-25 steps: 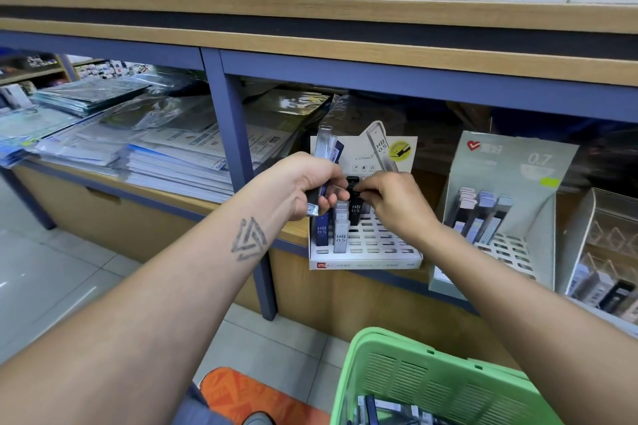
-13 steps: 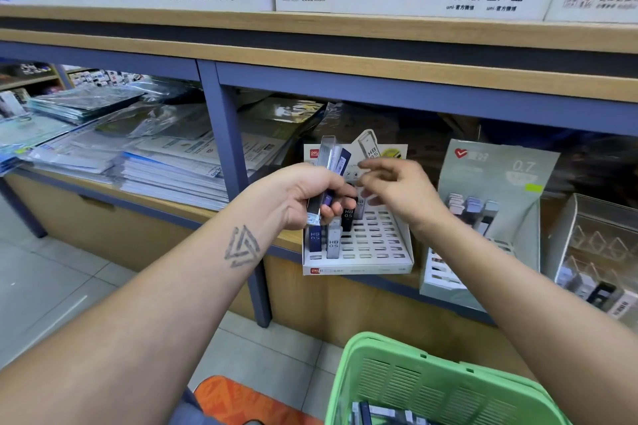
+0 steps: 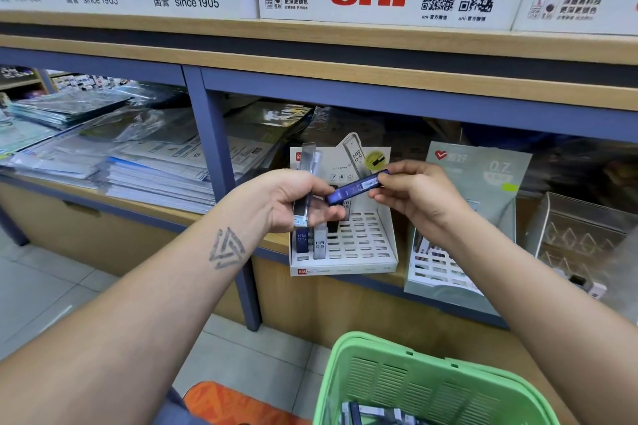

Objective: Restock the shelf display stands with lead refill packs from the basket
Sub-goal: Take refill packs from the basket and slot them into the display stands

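Left forearm enters from lower left of frame, angled up toward centre, triangle tattoo (image 3: pixel 226 248) on its inner side. Left hand (image 3: pixel 286 200) sits mid-frame in front of the white display stand (image 3: pixel 362 252), fingers curled round a small bunch of lead refill packs (image 3: pixel 305 179) held upright; clear tops stick up above the thumb.

Blue refill pack (image 3: pixel 357 187) lies slanted between both hands: lower end by the left fingertips, upper end pinched in the right hand (image 3: pixel 421 197). Can't tell if the left hand touches it.

White stand is on the lower shelf, centre of frame. Slotted grid mostly bare; a few HB 0.5 packs stand in its left slots, just below the left hand.

Right forearm comes in from the right edge, wrist bent toward centre. Behind it, right of the white stand, a grey-green 0.7 display stand (image 3: pixel 483 162), then a clear stand (image 3: pixel 580 235) at the far right.

Green basket (image 3: pixel 431 386) at bottom centre-right, below both hands, more packs inside.
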`<act>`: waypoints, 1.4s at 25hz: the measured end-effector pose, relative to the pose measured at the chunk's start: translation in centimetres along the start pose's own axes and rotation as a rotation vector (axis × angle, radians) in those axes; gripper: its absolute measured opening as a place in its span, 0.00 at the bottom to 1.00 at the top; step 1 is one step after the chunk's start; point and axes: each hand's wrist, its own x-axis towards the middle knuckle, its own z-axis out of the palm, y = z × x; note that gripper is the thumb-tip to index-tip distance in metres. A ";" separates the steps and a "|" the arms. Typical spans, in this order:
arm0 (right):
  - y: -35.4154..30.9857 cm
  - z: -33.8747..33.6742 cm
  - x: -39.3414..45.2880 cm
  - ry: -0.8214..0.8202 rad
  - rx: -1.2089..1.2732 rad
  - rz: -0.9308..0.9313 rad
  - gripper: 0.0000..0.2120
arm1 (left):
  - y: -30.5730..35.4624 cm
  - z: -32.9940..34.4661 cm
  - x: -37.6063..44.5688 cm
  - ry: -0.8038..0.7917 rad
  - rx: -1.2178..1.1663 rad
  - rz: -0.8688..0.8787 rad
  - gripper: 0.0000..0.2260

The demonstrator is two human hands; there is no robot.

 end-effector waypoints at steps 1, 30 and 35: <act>0.1 -0.2 -0.2 -0.023 0.018 0.013 0.03 | 0.0 -0.1 0.2 0.024 -0.007 0.015 0.07; 2.9 1.2 0.5 0.022 -0.867 -0.376 0.08 | 1.1 -0.5 1.5 0.289 0.171 0.163 0.06; 1.2 2.8 0.2 -0.117 -0.929 -0.310 0.03 | 1.0 -1.2 1.1 0.303 0.238 0.157 0.08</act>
